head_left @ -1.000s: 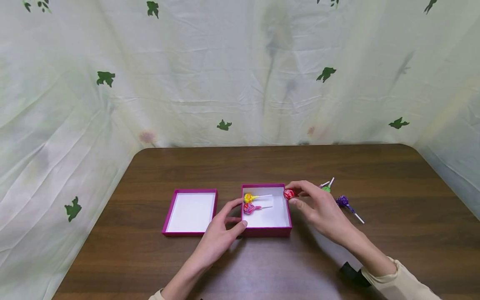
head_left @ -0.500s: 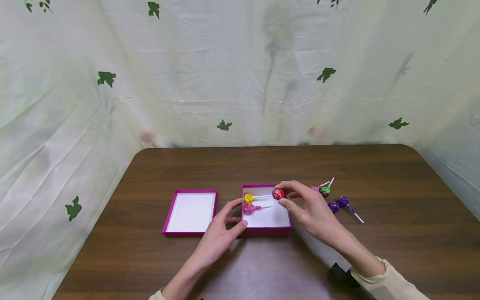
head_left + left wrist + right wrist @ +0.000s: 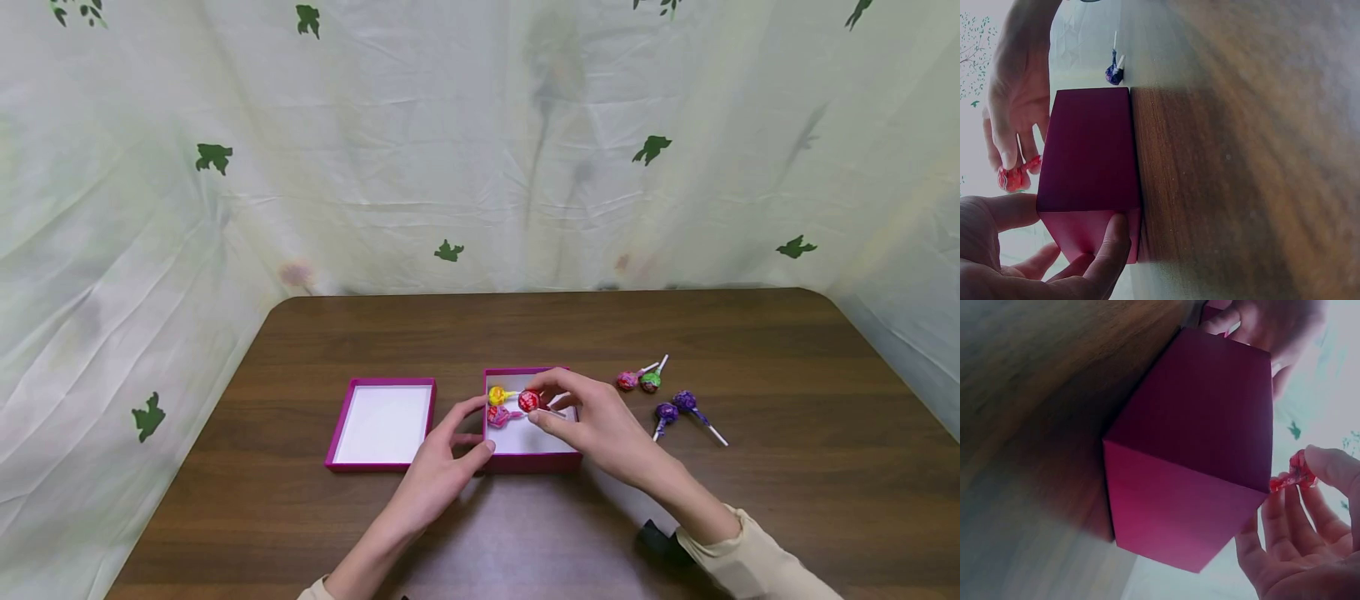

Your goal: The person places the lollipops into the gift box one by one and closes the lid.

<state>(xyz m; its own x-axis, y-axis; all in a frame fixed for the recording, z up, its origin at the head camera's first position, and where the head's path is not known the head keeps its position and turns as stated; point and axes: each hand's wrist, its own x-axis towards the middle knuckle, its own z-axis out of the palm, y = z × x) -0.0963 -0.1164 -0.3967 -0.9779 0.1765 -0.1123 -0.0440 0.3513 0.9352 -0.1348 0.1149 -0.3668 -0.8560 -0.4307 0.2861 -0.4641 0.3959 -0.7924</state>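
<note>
My right hand (image 3: 600,417) pinches a red-wrapped lollipop (image 3: 528,402) by its round head, between thumb and fingers. It is over the magenta box (image 3: 536,464), whose inside is white. A yellow lollipop (image 3: 498,396) and a pink lollipop (image 3: 498,416) lie in the box along its left wall, their sticks partly hidden by my right hand. My left hand (image 3: 438,471) rests with relaxed fingers against the box's left wall. In the left wrist view, its fingertips touch the side of the box (image 3: 1085,150). The right wrist view shows the red lollipop (image 3: 1300,469) beyond the box's upper edge.
A magenta lid (image 3: 382,423), white inside, lies left of the box. To the right on the brown table (image 3: 360,333) are a pink-red lollipop (image 3: 627,380), a green lollipop (image 3: 651,381) and two purple lollipops (image 3: 686,402). A white curtain (image 3: 360,167) hangs behind.
My right hand has moved left with the red lollipop, from the box's right wall to over its inside. The lollipops on the right have come into fuller view. My left hand stays put.
</note>
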